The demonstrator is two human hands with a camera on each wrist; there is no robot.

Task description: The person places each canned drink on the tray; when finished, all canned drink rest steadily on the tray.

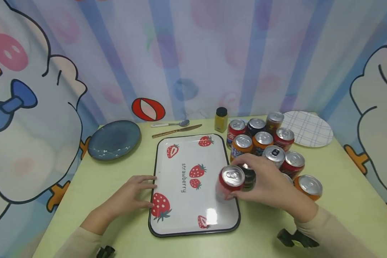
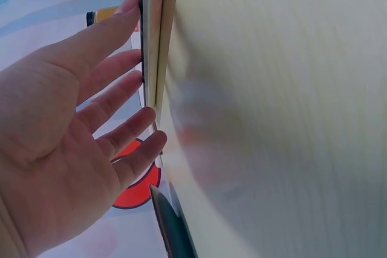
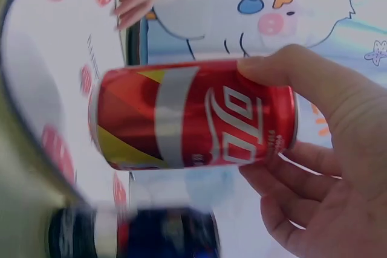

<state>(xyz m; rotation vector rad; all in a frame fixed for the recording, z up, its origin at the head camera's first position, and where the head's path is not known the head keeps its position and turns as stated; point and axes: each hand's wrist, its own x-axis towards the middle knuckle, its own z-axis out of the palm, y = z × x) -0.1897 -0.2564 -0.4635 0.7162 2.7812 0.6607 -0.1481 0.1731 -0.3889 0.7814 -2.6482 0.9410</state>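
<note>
Your right grip [image 1: 268,182], fingers around red can [image 1: 231,180]; your left grip [image 1: 130,196], extended fingers at tray [image 1: 180,220]; hazard: base landing on rim could tip can.

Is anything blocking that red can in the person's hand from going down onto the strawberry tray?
Nothing visible is. The right hand holds the red can over the right side of the tray. The dark can is off to the right, and the left hand is at the tray's left edge, neither between them.
</note>
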